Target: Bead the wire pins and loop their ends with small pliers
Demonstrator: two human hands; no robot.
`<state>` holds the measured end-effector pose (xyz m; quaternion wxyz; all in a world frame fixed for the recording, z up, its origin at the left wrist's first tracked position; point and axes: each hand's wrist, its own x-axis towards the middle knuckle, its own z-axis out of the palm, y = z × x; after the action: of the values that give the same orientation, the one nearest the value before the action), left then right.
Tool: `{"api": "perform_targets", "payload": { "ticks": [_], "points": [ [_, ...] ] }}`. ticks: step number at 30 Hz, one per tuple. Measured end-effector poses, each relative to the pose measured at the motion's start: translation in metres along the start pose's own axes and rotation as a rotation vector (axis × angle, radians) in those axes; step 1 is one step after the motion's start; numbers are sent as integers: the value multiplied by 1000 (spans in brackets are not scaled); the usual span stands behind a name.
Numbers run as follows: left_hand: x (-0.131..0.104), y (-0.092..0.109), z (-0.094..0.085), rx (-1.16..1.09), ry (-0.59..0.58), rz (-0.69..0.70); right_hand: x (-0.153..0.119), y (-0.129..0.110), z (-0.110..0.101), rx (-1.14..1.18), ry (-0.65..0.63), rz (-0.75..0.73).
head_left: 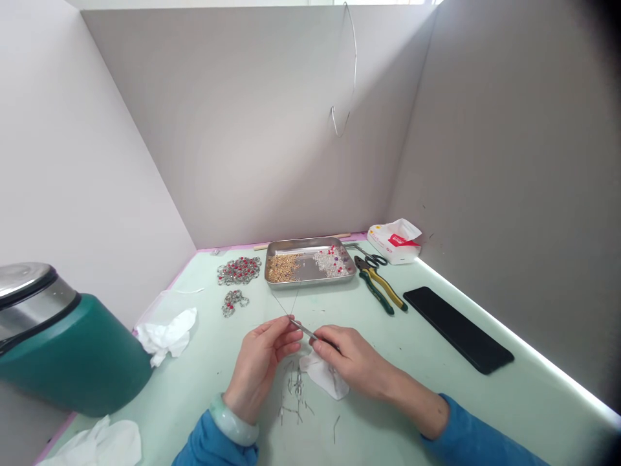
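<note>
In the head view my left hand (pixel 266 353) pinches a thin metal wire (pixel 281 305) between thumb and forefinger. Its two fine ends fan out upward in a V. My right hand (pixel 356 359) is closed around a slim metal-tipped tool (pixel 303 328) with a dark handle; my fingers cover most of it, so its exact kind is unclear. The tool's tip meets the wire at my left fingertips. Below my hands lie several short bent wire pieces (pixel 298 388). A crumpled white tissue (pixel 326 377) sits partly under my right hand.
A metal tray (pixel 310 282) holds gold and clear, red beads. Left of it are beaded chains (pixel 239 270). To the right lie green-yellow pliers (pixel 381 288), scissors (pixel 376 259), a tissue pack (pixel 395 243) and a black phone (pixel 456 329). A green flask (pixel 82 356) stands left.
</note>
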<state>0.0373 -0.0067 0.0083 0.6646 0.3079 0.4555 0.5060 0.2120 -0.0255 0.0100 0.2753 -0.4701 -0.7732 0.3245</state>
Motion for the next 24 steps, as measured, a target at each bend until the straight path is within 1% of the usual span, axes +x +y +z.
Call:
{"api": "perform_targets", "payload": {
  "ticks": [8,20,24],
  "points": [
    [1,-1,0,-12,34,-2,-1,0,4,-38,16,-2],
    [3,-5,1,-19,90,5,-1,1,14,-159,63,-21],
    [5,-3,-2,-3,101,18,-1,2,8,-185,15,-43]
  ]
}}
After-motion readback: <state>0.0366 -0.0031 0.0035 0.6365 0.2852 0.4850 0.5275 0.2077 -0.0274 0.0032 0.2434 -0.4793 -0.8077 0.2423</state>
